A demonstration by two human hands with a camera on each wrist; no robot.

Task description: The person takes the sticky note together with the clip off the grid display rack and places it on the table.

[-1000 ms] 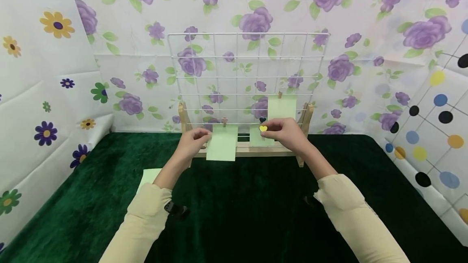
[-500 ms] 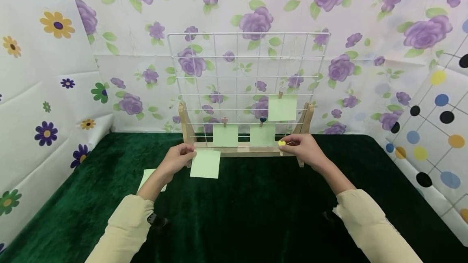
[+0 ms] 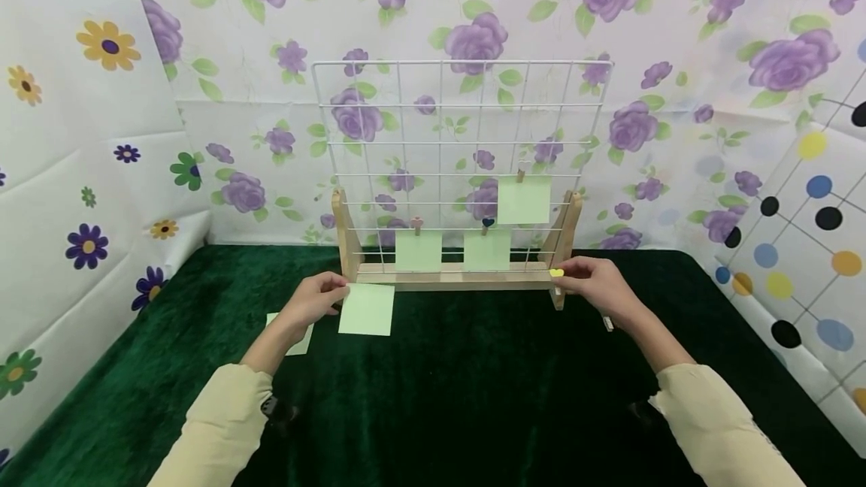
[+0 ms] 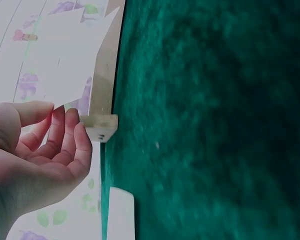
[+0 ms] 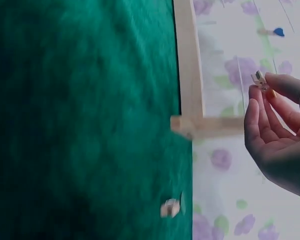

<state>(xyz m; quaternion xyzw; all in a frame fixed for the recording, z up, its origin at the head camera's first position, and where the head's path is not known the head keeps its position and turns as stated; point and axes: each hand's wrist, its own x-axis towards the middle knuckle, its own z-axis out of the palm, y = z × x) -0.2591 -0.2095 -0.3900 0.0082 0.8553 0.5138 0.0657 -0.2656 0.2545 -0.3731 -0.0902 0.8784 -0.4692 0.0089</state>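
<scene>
My left hand (image 3: 307, 305) pinches a pale green paper note (image 3: 367, 310) by its upper left corner, in front of the rack's left foot. My right hand (image 3: 602, 288) pinches a small clothespin with a yellow heart (image 3: 556, 273) near the right foot; its wooden end (image 5: 259, 79) shows in the right wrist view. Behind stands a white wire grid (image 3: 441, 143) in a wooden base (image 3: 467, 285). Green notes hang on it from clothespins: a left note (image 3: 418, 250) under a pink heart, a middle note (image 3: 486, 250) under a dark blue heart, and a higher right note (image 3: 524, 200).
Another green note (image 3: 300, 343) lies on the dark green cloth (image 3: 433, 397), partly hidden behind my left wrist. A loose small clothespin (image 5: 170, 207) lies on the cloth at the right, beside my right wrist in the head view. Flowered sheeting (image 3: 257, 126) hangs behind the rack.
My left hand has drawn the held note down and left, away from the hanging notes. The right hand has moved right and down with the yellow-heart clothespin, uncovering the middle note.
</scene>
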